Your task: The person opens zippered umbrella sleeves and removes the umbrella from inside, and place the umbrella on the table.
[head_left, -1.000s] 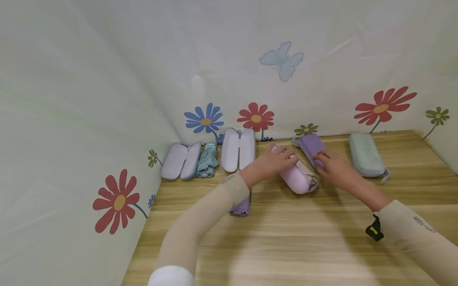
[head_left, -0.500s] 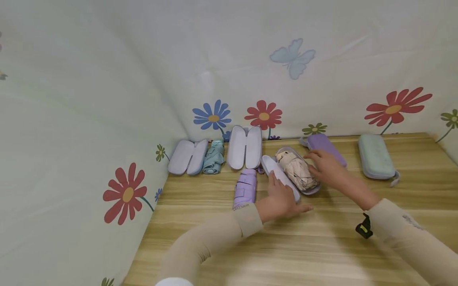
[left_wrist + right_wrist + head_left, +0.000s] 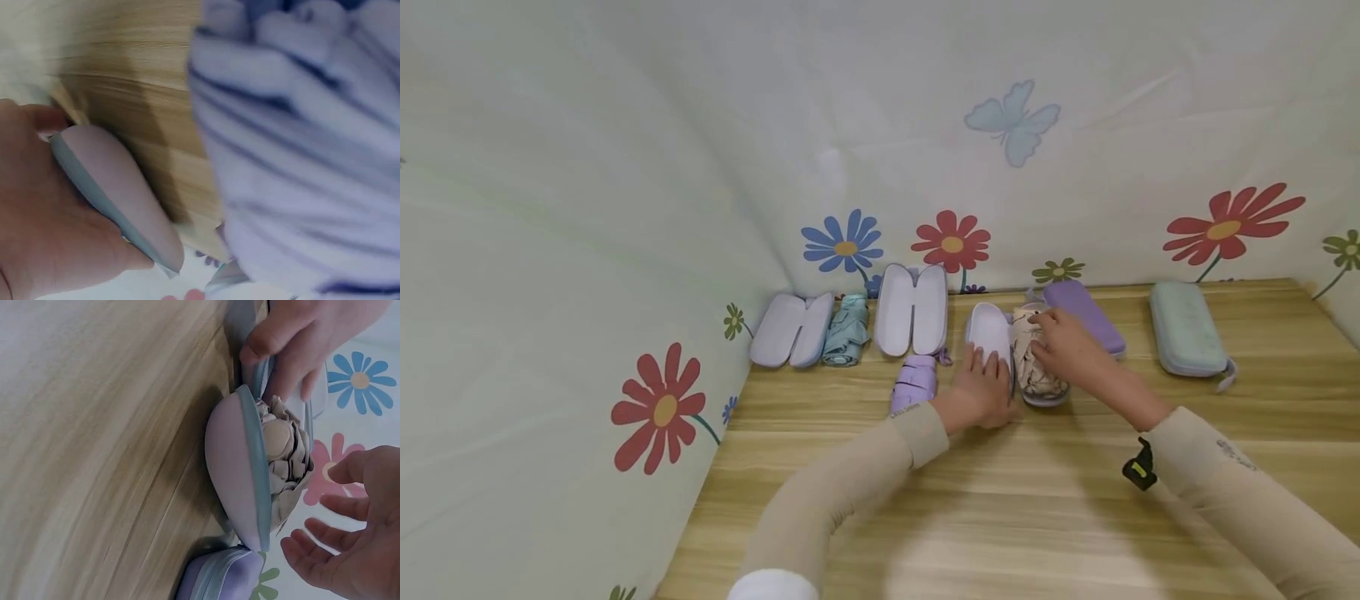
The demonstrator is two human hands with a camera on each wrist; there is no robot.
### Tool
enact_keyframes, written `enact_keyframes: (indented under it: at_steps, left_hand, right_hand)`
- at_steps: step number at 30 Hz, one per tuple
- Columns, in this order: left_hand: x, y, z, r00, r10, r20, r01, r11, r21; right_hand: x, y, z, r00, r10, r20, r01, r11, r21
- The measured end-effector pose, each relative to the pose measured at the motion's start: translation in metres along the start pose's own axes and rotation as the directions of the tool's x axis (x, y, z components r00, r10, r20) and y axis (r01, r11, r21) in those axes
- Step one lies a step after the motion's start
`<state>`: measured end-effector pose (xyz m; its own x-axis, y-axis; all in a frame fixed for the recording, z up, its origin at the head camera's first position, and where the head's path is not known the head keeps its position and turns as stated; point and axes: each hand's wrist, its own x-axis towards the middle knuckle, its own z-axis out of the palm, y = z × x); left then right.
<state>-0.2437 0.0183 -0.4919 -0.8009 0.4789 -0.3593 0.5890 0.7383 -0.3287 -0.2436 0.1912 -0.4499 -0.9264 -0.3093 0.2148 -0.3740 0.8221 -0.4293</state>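
Observation:
A pale pink zip case (image 3: 988, 327) lies spread open at the table's middle back, its white-lined lid half to the left. In its right half sits a rolled beige folding umbrella (image 3: 1037, 380) with dark line patterns. My left hand (image 3: 981, 393) grips the near end of the lid half, fingers on the lining and thumb outside, as the right wrist view shows. Close over the umbrella hovers my right hand (image 3: 1071, 352), its fingers loosely bent and apart from the fabric in the right wrist view (image 3: 356, 525).
Left of the case stand two open white-lined cases (image 3: 913, 308), a rolled teal umbrella (image 3: 847, 332) and a rolled lavender umbrella (image 3: 914, 382). A closed purple case (image 3: 1086, 317) touches the right side; farther right is a mint case (image 3: 1187, 329). A flowered curtain (image 3: 865, 125) backs the table.
The pink case's lid has swung open to the left, uncovering the beige umbrella, and the case has turned straighter. My left hand moved down to the lid's near end; my right hand shifted over the umbrella.

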Motion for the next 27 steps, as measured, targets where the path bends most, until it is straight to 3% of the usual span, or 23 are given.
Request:
enact_keyframes:
  at_steps: [4,9,13,16,21,27]
  left_hand:
    - [0.008,-0.007,0.001,1.0,-0.001,-0.015,-0.001,0.986,-0.167]
    - [0.029,-0.007,0.006,0.995,-0.095,-0.001,0.09,0.942,-0.322]
    - [0.027,-0.005,0.001,0.991,-0.135,0.011,0.127,0.902,-0.413]
    - [0.019,-0.002,-0.008,0.989,-0.15,0.017,0.143,0.889,-0.436]
    - [0.02,0.003,-0.008,0.983,-0.183,0.026,0.175,0.88,-0.442]
    - [0.033,0.004,0.001,0.98,-0.181,0.079,0.197,0.86,-0.471]
  right_hand:
    - [0.003,0.001,-0.004,0.997,0.075,0.016,-0.076,0.997,0.019]
    - [0.01,0.003,-0.008,0.978,0.177,0.112,-0.182,0.983,0.036]
    - [0.018,0.007,-0.009,0.954,0.227,0.196,-0.235,0.972,0.017]
    - [0.026,0.007,-0.011,0.939,0.235,0.249,-0.243,0.97,-0.001]
    - [0.039,0.003,-0.015,0.913,0.241,0.328,-0.252,0.968,-0.009]
    - [0.053,0.007,-0.012,0.889,0.268,0.372,-0.274,0.961,-0.04]
